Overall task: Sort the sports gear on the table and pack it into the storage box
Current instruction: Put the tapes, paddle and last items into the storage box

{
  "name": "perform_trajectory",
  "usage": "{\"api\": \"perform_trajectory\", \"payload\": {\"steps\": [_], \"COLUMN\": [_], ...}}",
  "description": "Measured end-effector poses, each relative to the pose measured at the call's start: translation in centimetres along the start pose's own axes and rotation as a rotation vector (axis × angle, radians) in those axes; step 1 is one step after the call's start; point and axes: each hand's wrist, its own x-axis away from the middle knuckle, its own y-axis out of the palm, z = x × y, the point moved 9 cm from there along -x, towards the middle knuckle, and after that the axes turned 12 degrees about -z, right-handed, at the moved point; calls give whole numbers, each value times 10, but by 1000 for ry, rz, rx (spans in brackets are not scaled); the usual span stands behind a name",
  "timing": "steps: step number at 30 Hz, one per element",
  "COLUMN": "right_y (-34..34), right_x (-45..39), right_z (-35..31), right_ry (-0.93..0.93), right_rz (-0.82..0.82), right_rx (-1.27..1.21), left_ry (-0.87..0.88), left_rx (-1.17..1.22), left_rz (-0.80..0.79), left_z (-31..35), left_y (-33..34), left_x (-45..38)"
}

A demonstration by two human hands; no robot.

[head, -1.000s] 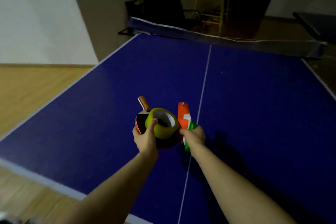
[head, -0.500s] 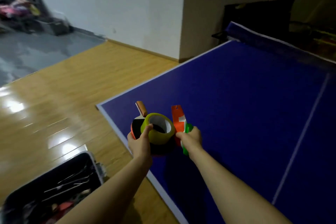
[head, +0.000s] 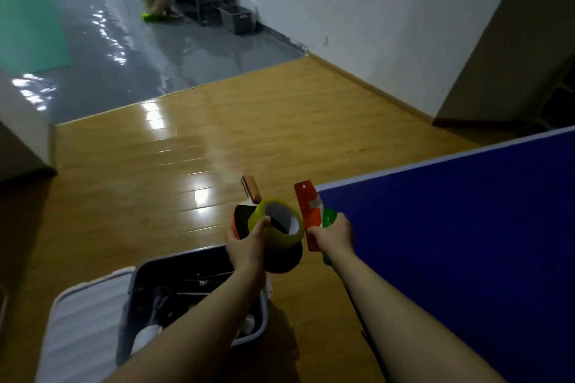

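The left hand (head: 245, 246) gripped a paddle (head: 241, 217) and tape roll (head: 278, 227); the right hand (head: 334, 235) clutched an orange-green packet (head: 308, 211) (above the storage box (head: 174, 292)).

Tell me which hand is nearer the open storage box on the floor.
Left. The left hand hangs above the storage box's far rim; the right hand is off to its right, by the table edge.

1 paddle (head: 245, 216) – 1 tape roll (head: 275, 228) – 1 storage box (head: 199, 283)
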Motion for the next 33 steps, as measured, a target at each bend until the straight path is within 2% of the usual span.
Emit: {"api": "perform_trajectory", "payload": {"steps": [4, 10, 19, 23, 28, 33], "right_y": [56, 135, 268, 319, 368, 415], "right_x": [-38, -80, -111, -128, -157, -182], "right_z": [-31, -44, 15, 52, 110, 207], "right_ry": [-36, -85, 49, 123, 195, 237], "right_rz": [-116, -320, -576, -605, -558, -544], "right_rx": [156, 250, 297, 328, 329, 381], "left_ry": [4, 29, -78, -126, -178, -205], "left_rx": [37, 25, -19, -61, -233, -423], "left_rz": [134, 223, 390, 356, 238, 98], "left_z": [13, 18, -32, -58, -106, -169], "left_y": [-37, -75, -181, -228, -278, -331], "left_x": [-33, -77, -122, -156, -218, -280]}}
